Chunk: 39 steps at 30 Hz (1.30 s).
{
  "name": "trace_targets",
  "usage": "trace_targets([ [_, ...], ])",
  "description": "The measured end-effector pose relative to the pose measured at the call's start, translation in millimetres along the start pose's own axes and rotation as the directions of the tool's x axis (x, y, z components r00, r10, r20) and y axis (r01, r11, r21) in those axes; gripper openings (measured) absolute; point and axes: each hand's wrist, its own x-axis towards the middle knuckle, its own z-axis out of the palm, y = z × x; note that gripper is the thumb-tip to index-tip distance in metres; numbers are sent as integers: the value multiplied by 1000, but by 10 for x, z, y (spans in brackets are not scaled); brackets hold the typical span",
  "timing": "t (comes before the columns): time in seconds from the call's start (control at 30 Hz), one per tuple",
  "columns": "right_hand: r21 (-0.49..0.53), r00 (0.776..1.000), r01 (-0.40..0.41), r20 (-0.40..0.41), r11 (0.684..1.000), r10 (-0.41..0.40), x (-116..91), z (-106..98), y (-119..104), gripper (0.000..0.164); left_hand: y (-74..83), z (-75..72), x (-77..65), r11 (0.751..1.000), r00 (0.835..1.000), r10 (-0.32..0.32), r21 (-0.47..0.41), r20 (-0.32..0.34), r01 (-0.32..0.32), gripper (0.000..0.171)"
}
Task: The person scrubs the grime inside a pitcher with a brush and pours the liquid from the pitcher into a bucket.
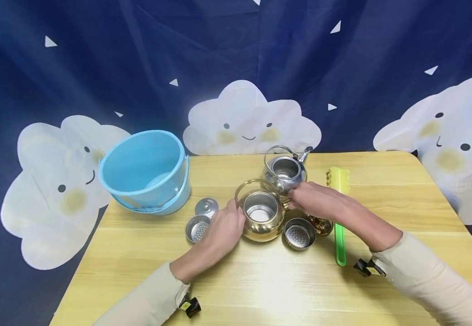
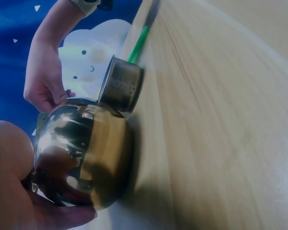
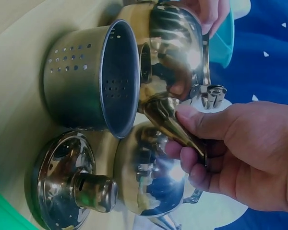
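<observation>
A lidless gold teapot point(image 1: 262, 232) stands on the table between both hands, its arched handle raised. My left hand point(image 1: 226, 222) holds its left side, thumb and fingers around the metal near the handle's base, as the left wrist view shows. The right hand point(image 3: 240, 148) pinches the gold spout point(image 3: 170, 117) between thumb and curled fingers. Just behind stands a silver teapot point(image 1: 283, 184), also without its lid. A perforated strainer cup point(image 1: 299, 234) sits close by the gold pot's right side, with a gold lid point(image 3: 62, 182) beside it.
Left of the pots are a silver lid point(image 1: 206, 207) and a second strainer cup point(image 1: 197, 228), partly behind the left hand. A blue bucket point(image 1: 150, 167) stands at the back left. A yellow-headed tool with a green handle point(image 1: 340, 246) lies at the right.
</observation>
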Motion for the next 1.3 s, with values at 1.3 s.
trace_targets([
  [1.3,-258,953,58,-272,964,-131,377,-816,-403,20,0,-1080,330,994,953,91,-31,-290,-104,24],
])
